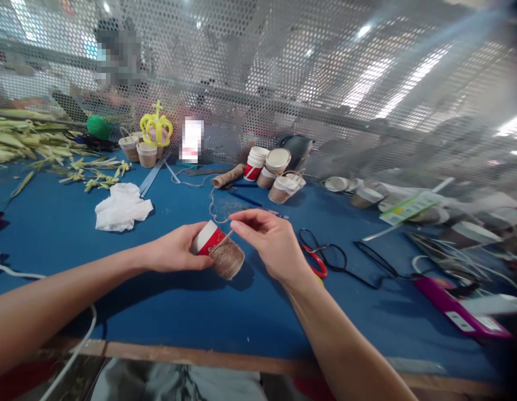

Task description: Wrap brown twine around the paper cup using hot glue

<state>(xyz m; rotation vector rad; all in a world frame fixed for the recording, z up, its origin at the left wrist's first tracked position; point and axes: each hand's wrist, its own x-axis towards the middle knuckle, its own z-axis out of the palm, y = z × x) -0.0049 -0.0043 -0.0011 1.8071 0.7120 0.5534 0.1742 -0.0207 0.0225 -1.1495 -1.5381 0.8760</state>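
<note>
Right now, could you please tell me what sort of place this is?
Probably a craft workshop, judging by the partly twine-wrapped paper cup, the twine roll and the blue worktable.

Holds left forearm (91, 278) aslant at lower left, with left hand (181, 250) curled near centre; angles right forearm (333, 320) from lower right; pinches thumb (245, 233) and forefinger (249, 214) together in right hand (272, 242).

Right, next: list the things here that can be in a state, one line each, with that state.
Held cup: tilted, partly wrapped
Twine: wound around the cup, loose strand running off
Left hand: grip closed on the cup
Right hand: grip pinching the strand
Twine roll: lying on its side
White cloth: crumpled
Red-handled tool: partly hidden; open or shut, can't tell
White-and-red cups: nested in a stack
</note>
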